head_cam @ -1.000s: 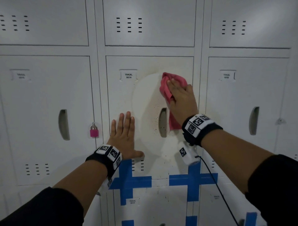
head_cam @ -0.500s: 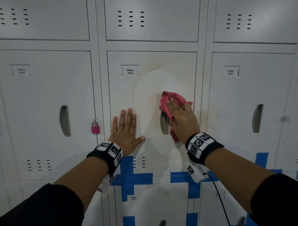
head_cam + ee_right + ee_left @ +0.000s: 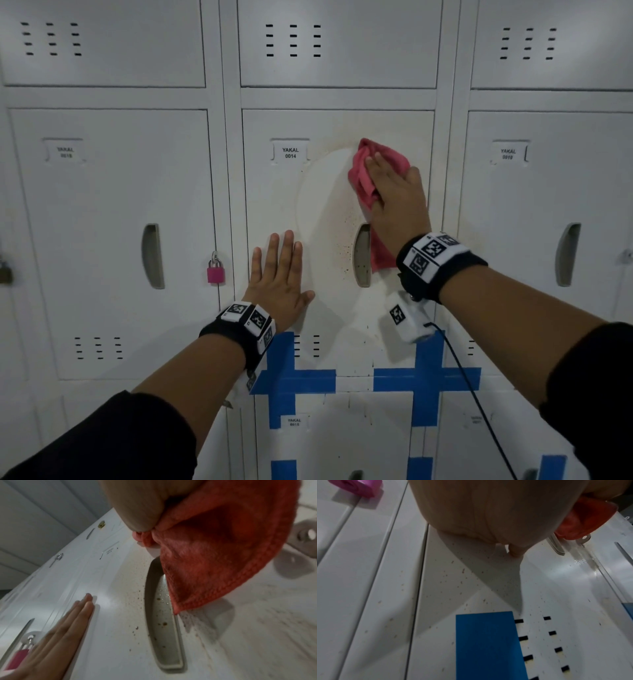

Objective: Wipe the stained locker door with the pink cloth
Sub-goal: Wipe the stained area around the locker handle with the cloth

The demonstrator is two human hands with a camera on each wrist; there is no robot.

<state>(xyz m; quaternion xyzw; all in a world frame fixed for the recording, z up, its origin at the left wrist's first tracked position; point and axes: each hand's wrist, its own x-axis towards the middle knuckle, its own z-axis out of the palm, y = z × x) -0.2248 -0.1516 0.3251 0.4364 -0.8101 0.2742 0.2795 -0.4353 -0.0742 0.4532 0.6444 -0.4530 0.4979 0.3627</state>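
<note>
The right grip (image 3: 394, 202), fingers flat, presses the pink cloth (image 3: 363, 178) on the upper right of locker door (image 3: 274, 205) 0014; the left grip (image 3: 279, 284) braces flat, grasping nothing. The loose hanging corner could snag in the handle recess (image 3: 362, 255), leaving nearby brown specks (image 3: 344, 246). Against 0.5 s ago, the cloth sits higher, seemingly unpinched.

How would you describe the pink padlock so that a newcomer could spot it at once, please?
On the wall of grey lockers, find the middle door labelled 0014, where the left hand lies flat. Just left of that hand, a padlock hangs at the neighbouring door's edge. It is the only bright pink lock.
</note>
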